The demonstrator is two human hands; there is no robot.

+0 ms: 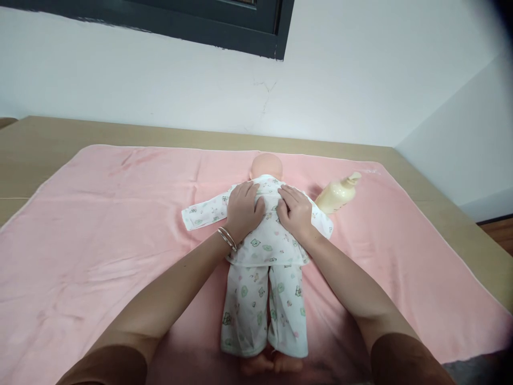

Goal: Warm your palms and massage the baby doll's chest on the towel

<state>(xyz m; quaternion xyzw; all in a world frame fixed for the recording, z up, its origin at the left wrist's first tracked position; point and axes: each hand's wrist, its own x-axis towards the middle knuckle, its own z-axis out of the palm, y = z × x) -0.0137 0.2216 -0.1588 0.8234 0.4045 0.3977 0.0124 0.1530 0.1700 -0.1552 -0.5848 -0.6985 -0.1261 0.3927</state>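
Note:
A baby doll (266, 235) in white patterned pyjamas lies stretched out on a pink blanket (120, 240), its bald head at the far end and its feet towards me. No face shows on the head. My left hand (243, 209) rests flat on the left side of the doll's upper body, a bracelet at the wrist. On the right side, my right hand (295, 212) lies flat too, fingers pointing to the shoulder. Both thumbs face the middle. Just beyond the doll's right-side sleeve stands a cream pump bottle (339, 193).
The blanket covers most of a wooden table (436, 214), whose bare top shows along the back and sides. Behind it rises a white wall (340, 80) with a dark window frame (192, 24). Another wall (468, 123) stands at the right.

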